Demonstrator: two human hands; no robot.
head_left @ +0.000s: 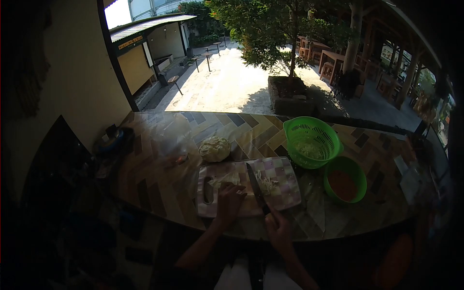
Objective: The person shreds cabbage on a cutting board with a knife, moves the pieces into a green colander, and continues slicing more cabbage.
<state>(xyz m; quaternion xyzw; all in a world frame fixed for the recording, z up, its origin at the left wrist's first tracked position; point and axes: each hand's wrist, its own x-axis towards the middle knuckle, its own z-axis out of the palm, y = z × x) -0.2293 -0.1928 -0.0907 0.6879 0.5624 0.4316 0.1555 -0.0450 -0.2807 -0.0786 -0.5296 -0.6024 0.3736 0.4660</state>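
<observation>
My left hand (228, 201) presses down on a pale piece of cabbage (224, 180) on a checked cutting board (285, 191). My right hand (278, 228) grips the dark handle of a knife (255, 186), whose blade points away from me across the board. Beside the blade lies a small heap of shredded cabbage (266, 182). A larger cabbage chunk (215, 148) rests on the counter just beyond the board.
A green colander (309, 130) holding shredded cabbage stands right of the board, with a green bowl (355, 174) of orange contents nearer me. A clear plastic bag (171, 135) and a dark round object (111, 142) lie at the left. The tiled counter (154, 179) ends near my body.
</observation>
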